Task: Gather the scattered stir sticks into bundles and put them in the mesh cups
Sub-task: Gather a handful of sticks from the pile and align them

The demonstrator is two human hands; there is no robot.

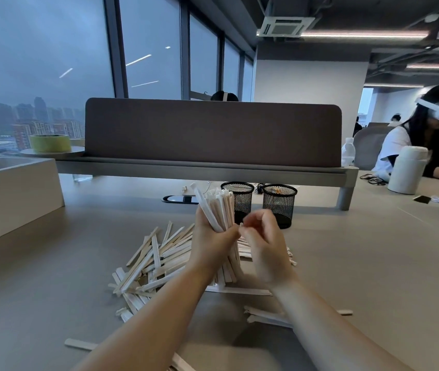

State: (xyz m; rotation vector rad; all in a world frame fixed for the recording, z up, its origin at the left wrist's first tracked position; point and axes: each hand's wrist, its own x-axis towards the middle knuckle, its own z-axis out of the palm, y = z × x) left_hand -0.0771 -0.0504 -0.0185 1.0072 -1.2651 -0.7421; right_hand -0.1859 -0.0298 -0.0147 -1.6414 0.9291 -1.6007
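Above desk (347, 263), left hand (213, 239) grips stick bundle (219, 207) (right hand (264, 247) curled beside).

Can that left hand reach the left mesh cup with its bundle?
Probably yes: the left hand holds the bundle upright right before the left mesh cup, whose open top looks clear.

Upright bundle of stir sticks (219, 207), pale and flat, gripped in the left hand (210, 245), loose stir sticks (159, 263) heaped crisscross on the table (373, 263) beneath, black left mesh cup (241, 195) and right mesh cup (280, 203) upright side by side just behind
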